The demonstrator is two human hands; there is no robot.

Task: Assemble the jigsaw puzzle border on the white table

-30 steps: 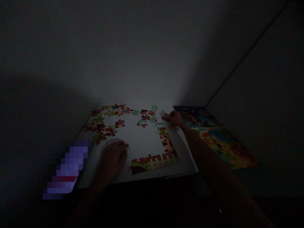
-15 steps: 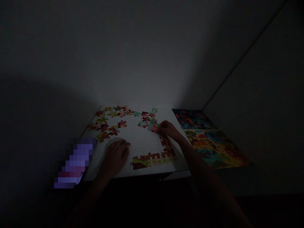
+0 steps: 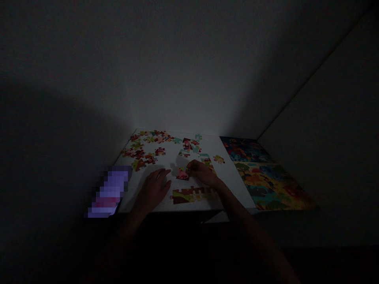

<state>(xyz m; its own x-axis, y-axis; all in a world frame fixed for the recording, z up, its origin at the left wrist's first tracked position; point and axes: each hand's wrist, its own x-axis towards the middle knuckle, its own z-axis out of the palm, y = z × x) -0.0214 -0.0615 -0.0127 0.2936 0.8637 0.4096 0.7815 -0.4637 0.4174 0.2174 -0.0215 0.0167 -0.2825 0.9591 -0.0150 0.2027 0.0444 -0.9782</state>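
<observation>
My right hand (image 3: 202, 173) is closed in a pinch on the corner of a pink and dark red jigsaw piece (image 3: 182, 174), above the middle of the white table (image 3: 166, 159). Flat on the table at the left, my left hand (image 3: 154, 185) has its fingers apart and holds nothing. Just below the held piece lies a joined puzzle strip (image 3: 189, 195) with a white fence. A joined section (image 3: 205, 159) runs up behind my right hand, which partly hides it. Farther back is a small cluster of pieces (image 3: 187, 144).
Many loose jigsaw pieces (image 3: 137, 152) spread over the table's left and back. A single yellowish piece (image 3: 219, 159) lies at the right. Two finished animal pictures (image 3: 269, 183) cover the right side. A pixelated lit screen (image 3: 109, 191) stands at the left edge. Walls close in behind.
My right hand has moved down and left with the pink piece, away from the right-hand section. My left hand stays on the table, fingers more spread. The view has shifted slightly.
</observation>
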